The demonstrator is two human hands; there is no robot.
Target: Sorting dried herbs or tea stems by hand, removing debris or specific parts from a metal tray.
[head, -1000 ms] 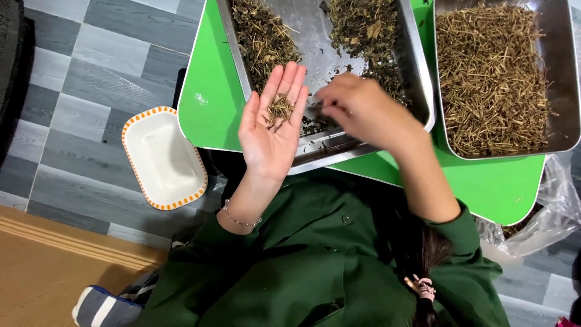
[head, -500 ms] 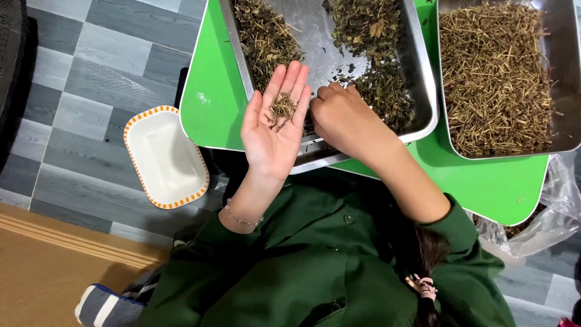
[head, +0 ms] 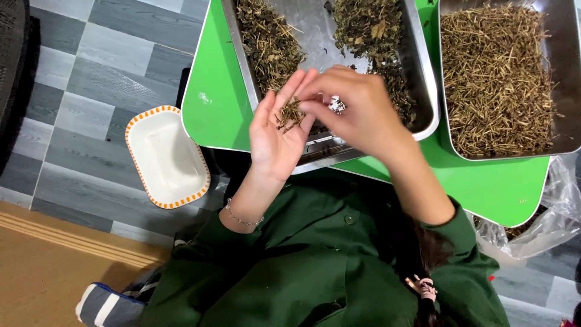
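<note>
The left hand (head: pixel 275 136) lies palm up and open over the near edge of a steel tray (head: pixel 423 79), a small tuft of dry stems (head: pixel 290 114) resting on its fingers; the right hand (head: pixel 357 109) hangs just above it with fingertips (head: pixel 311 103) pinched together at the tuft, though whether they grip a stem cannot be told. The sorting looks well under way but far from finished: this tray holds two dark leafy heaps, left (head: pixel 269 42) and right (head: pixel 378 42), with bare metal between, and a second tray (head: pixel 566 148) to the right is full of pale stems (head: pixel 496 79). The white dish (head: pixel 166 157) on the floor to the left holds nothing. Both trays are cut off at the far edge, the right palm faces away, and a clear bag (head: pixel 544 227) under the green table (head: pixel 209 103) hides its contents.
</note>
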